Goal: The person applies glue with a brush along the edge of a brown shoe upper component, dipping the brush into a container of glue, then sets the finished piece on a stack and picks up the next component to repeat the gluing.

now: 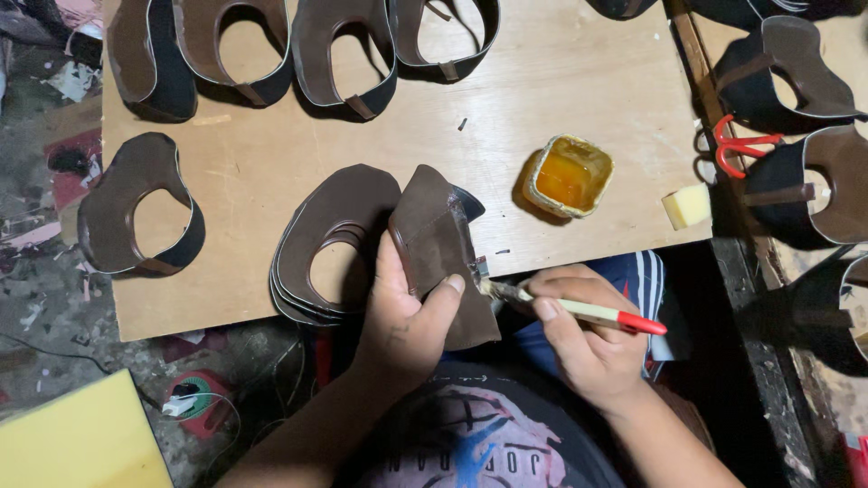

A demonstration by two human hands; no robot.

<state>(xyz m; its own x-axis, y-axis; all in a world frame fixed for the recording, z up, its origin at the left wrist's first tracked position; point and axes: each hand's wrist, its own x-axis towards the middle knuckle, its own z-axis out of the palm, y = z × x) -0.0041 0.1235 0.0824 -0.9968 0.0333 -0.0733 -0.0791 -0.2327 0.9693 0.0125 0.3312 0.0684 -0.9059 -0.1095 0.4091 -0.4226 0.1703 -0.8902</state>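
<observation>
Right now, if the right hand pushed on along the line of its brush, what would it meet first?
The right hand aims the brush leftward; its bristles already sit at the edge of the brown leather piece that the left hand holds, so that piece comes first, then probably the left thumb.

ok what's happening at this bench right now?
A person is brushing glue onto a brown leather shoe upper. The left hand holds it folded over the wooden board's near edge; the right hand puts a small brush to its edge. An open glue tub sits nearby, with more cut uppers laid out around.
</observation>
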